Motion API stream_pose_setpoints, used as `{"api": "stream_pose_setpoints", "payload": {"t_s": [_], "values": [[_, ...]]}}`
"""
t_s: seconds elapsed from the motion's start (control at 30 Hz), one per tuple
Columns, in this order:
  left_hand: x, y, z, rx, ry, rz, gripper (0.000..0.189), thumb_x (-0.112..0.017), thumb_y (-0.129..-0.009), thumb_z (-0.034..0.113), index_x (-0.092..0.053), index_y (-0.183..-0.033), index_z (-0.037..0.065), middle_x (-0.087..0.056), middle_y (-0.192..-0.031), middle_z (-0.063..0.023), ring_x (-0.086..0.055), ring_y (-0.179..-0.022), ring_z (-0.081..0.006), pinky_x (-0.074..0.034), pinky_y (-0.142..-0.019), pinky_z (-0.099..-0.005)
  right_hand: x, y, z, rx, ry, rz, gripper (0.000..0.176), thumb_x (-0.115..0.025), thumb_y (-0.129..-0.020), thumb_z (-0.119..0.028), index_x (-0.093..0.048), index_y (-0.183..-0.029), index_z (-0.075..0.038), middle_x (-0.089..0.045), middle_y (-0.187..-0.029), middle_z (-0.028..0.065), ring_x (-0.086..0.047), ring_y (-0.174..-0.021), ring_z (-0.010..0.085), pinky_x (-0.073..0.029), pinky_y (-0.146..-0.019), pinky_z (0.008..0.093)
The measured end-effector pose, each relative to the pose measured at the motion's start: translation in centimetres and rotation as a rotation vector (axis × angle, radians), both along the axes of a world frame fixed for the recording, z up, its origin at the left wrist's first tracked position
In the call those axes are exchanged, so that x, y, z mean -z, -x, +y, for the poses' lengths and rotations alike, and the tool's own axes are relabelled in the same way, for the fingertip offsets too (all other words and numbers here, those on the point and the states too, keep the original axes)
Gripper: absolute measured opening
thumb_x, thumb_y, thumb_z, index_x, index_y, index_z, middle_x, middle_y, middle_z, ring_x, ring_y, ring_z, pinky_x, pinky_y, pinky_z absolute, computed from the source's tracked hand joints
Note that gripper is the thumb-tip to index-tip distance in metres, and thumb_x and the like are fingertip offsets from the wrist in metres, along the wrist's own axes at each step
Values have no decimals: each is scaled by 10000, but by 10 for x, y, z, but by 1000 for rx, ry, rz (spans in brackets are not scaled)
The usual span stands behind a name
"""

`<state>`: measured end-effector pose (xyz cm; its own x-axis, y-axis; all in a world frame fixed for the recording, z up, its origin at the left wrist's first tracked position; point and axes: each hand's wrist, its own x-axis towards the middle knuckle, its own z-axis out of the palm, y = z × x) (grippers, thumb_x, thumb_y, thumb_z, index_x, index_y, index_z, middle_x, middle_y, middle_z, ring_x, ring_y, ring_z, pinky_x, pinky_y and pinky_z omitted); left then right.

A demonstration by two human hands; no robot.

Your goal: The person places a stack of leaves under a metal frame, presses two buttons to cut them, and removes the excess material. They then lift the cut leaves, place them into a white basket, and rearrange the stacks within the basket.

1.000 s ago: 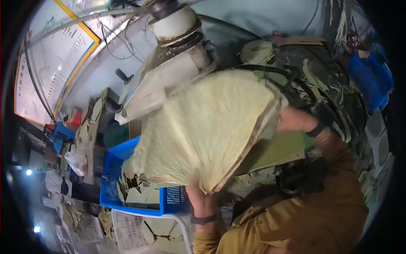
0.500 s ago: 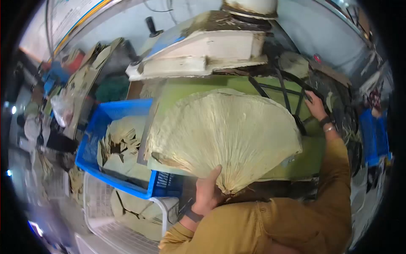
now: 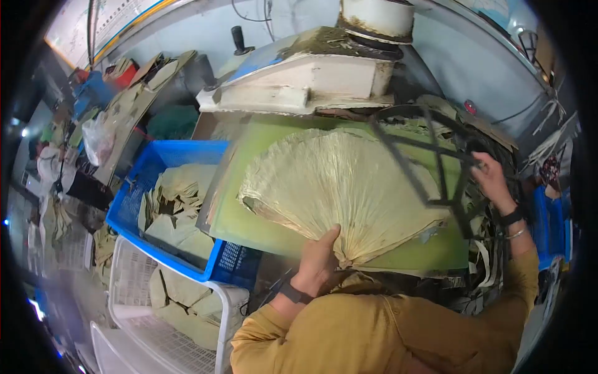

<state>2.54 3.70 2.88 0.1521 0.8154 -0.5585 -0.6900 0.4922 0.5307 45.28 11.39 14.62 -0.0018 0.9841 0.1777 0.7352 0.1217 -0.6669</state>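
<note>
A pale green, pleated fan-shaped leaf lies spread on a green board. At its narrow base, my left hand is closed on the gathered pleats, thumb on top. To the right, my right hand grips the edge of a dark, fan-shaped frame with crossbars. The frame is tilted and slightly blurred, and its left part overlaps the leaf's right side in view.
A white machine arm stands behind the board. At left, a blue crate holds cut leaf pieces, with a white basket below it. Dark scraps and strips lie to the right. Another blue crate is at far right.
The dark frame has come up off the board and tilted, carried rightward by my right hand. My left hand still holds the leaf base. The camera view has shifted slightly.
</note>
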Motion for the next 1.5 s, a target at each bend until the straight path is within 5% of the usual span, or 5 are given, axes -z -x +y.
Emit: {"api": "stream_pose_setpoints", "payload": {"t_s": [0.9, 1.03, 1.23, 1.33, 1.5], "values": [[-1, 7, 4, -29, 7, -18, 206, -659, -870, 141, -568, -806, -32, -527, -651, -27, -470, -507, -115, -351, -431, -288, 92, 199, 80, -481, 8, -5, 388, -618, -875, -102, -531, -1233, 22, -663, -955, 101, -556, -667, 146, -446, -639, 292], [-21, 57, -16, 423, -4, 219, 138, -600, -888, 78, -635, -939, -45, -663, -828, -101, -648, -709, -181, -536, -647, -289, 85, 211, 57, -410, -90, -137, 392, -592, -889, -124, -513, -1257, -15, -613, -1029, 262, -603, -955, 411, -489, -768, 415], [-38, 117, 27, -196, -533, 981, 355, -662, -754, -97, -589, -1093, -22, -594, -955, -60, -580, -887, -136, -484, -795, -272, 77, 197, 61, -520, -18, -154, 355, -619, -894, -173, -557, -1214, -34, -576, -1198, 178, -570, -1083, 322, -471, -878, 362], [-20, 135, 75, -144, -879, 1119, 681, -653, -694, -140, -426, -1322, -6, -433, -1369, -136, -396, -1303, -248, -293, -1100, -387, 19, 159, 49, -541, -55, -39, 306, -635, -891, -182, -581, -1143, -17, -565, -1174, 104, -550, -1069, 219, -454, -892, 314], [-21, 135, 91, 152, -855, 1049, 653, -683, -694, -110, -465, -1301, -9, -314, -1472, -119, -368, -1328, -240, -286, -1110, -354, 10, 54, -15, -321, 109, 189, 359, -690, -836, -142, -573, -1154, -22, -530, -1258, 119, -500, -1192, 210, -417, -1011, 354]]}}
